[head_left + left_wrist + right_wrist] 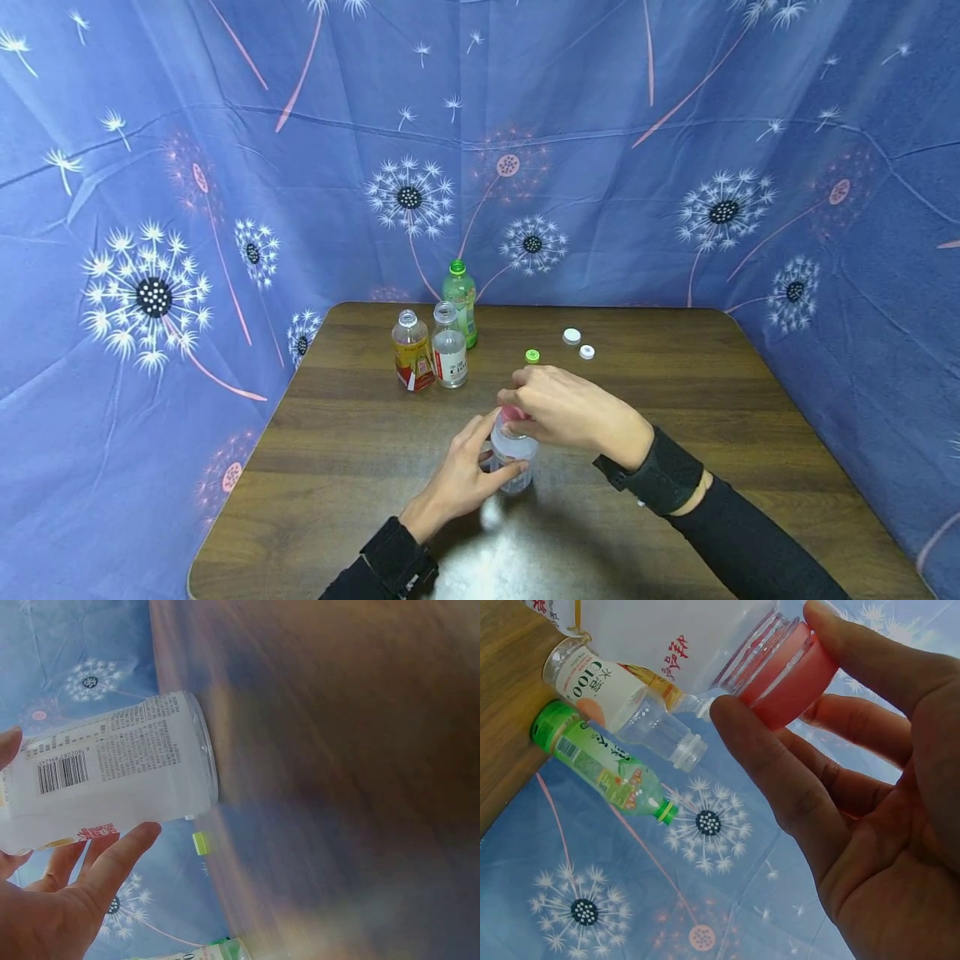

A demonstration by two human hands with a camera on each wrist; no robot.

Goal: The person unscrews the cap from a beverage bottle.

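A clear bottle with a whitish label [514,454] stands upright on the table in front of the person. The left hand [461,477] holds it around the body, thumb on the near side and fingers on the far side. In the left wrist view, a barcode and small print show on the bottle [112,761]. At its mouth, the right hand [570,410] pinches a pink cap [512,413] from above. The right wrist view shows the cap [795,682] between thumb and fingers, with neck threads visible beside it.
Three uncapped bottles stand together at the back left: one with a red-yellow label [413,358], a clear one [450,354] and a green one [460,300]. A green cap [532,356] and two white caps [572,336] lie on the wooden table [675,367]. A blue patterned cloth [600,100] hangs behind.
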